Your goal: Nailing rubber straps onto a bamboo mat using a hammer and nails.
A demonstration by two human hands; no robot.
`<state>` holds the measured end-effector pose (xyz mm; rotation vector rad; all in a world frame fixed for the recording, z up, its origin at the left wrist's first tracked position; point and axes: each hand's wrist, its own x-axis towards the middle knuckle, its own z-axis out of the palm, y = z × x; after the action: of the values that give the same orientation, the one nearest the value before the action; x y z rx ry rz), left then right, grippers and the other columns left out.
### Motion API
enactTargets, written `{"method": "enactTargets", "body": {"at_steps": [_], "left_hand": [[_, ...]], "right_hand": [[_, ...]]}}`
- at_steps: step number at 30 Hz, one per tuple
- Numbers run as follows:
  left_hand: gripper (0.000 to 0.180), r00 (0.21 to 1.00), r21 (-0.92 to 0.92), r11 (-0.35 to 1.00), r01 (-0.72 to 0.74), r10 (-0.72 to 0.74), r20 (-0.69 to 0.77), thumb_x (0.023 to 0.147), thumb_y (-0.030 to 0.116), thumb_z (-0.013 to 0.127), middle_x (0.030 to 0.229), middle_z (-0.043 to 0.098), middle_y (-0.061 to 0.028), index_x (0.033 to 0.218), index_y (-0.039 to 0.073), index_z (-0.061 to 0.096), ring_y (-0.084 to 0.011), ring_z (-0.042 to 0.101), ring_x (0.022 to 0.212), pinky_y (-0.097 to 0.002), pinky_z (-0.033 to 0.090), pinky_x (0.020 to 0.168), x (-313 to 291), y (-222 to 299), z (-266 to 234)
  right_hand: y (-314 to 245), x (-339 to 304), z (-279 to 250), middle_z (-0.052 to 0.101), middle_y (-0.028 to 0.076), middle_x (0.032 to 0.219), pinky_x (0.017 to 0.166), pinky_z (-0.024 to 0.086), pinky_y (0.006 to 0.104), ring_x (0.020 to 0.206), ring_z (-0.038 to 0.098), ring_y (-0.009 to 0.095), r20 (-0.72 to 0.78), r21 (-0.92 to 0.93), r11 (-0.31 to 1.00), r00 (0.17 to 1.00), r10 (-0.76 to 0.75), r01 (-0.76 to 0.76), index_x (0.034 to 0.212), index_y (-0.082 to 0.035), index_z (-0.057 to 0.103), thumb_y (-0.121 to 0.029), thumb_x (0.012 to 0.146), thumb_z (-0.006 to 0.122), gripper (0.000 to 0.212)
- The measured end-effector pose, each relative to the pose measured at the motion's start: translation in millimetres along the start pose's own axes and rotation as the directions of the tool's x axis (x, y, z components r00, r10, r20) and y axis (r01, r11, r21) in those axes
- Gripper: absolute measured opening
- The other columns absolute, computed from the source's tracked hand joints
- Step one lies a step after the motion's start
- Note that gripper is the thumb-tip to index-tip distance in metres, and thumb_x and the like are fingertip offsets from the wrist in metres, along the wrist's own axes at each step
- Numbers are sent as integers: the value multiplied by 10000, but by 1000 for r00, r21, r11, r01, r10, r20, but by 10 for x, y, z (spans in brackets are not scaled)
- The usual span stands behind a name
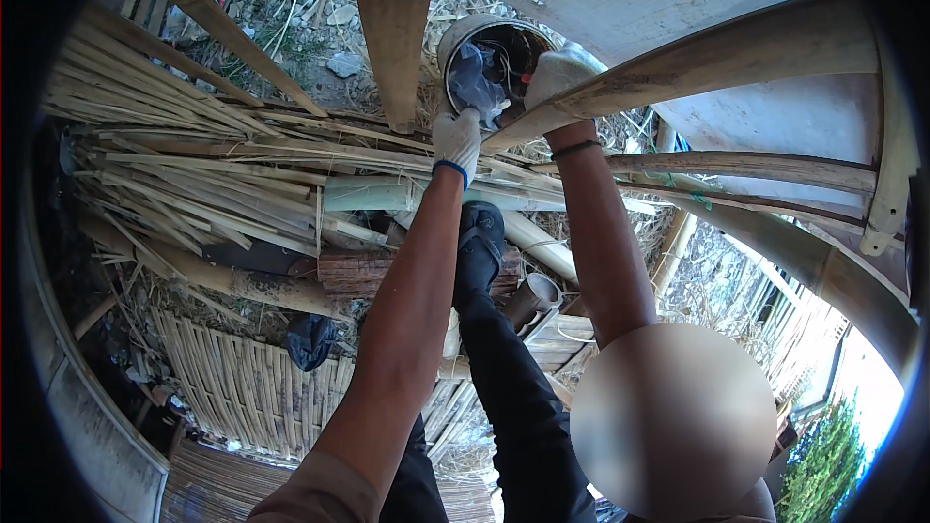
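A round bucket (448, 39) stands at the top centre, its mouth tilted toward me. Inside it lie a crumpled clear plastic bag (472, 79) and dark, wire-like strands. My left hand (457, 140), in a white knit glove with a blue cuff, is closed at the bucket's near rim, beside the bag. My right hand (562, 73), also gloved in white, bends over the right side of the bucket's mouth with its fingers curled in. A bamboo strip passes in front of its lower part, and whatever its fingers hold is hidden.
Wide split bamboo strips (397, 29) and a long curved one (736, 48) cross close to my arms. Piles of thin bamboo slats (184, 174) lie left. My shoe (481, 230) stands among bamboo poles near a reddish wood block (354, 273). A pale sheet (620, 0) rises behind.
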<state>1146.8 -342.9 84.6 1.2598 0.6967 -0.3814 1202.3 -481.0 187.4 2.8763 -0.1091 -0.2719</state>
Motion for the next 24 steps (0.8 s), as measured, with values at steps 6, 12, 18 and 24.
{"method": "enactTargets", "body": {"at_steps": [6,12,18,24], "left_hand": [[215,999,-124,992,1,5,45,810,116,625,951,627,-35,1015,54,636,-139,594,801,-289,488,677,-28,-42,6],[293,996,-123,990,-73,80,48,799,78,604,1006,628,-53,1089,47,623,-135,595,839,-283,484,683,-36,-22,19],[351,994,20,997,-73,71,82,803,70,567,975,638,-46,1151,39,597,-120,582,801,-275,461,657,-30,44,62],[392,991,26,993,-114,111,77,805,62,541,1022,651,-91,1191,3,579,-178,608,876,-290,471,769,27,19,29]], "right_hand": [[-17,134,-128,677,173,911,761,531,427,859,662,352,-241,542,773,942,-233,330,945,-60,701,-335,721,751,359],[-371,234,229,680,201,1072,855,520,443,990,654,375,136,628,774,968,-211,80,1021,-41,692,-418,799,692,437],[-276,322,435,691,196,1103,866,525,446,968,676,379,71,664,705,917,-392,250,1226,-20,596,-335,919,541,443],[-110,-14,120,705,51,1046,821,528,326,920,654,152,83,984,176,950,-300,-31,1107,-7,673,-241,975,548,296]]}}
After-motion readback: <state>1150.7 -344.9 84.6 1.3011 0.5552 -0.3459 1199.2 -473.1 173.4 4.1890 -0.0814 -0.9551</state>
